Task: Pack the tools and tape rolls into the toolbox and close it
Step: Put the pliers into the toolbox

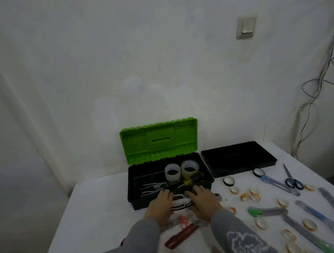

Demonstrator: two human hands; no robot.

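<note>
The fingers of the left hand [159, 204] lay fairly straight over the front rim of the toolbox [132, 187], their tips just inside it. Those of the right hand [202, 201] lay spread and flat on the same rim. Between the two hands sat a black-and-white striped tool [180, 203], touched by both; whether either hand gripped it could not be told.

The toolbox stood open on the white table [100, 202], its green lid [159, 140] upright against the wall. Inside it, two clear tape rolls [172, 171] stood side by side at the back, with a yellow-handled screwdriver [189, 181] just in front of them.

A black tray [238, 157] lay just right of the toolbox. Blue scissors [292, 180], a green cutter [267, 212] and small tape rolls [229, 181] were scattered further right. A red strip [181, 236] lay near the wrists.
</note>
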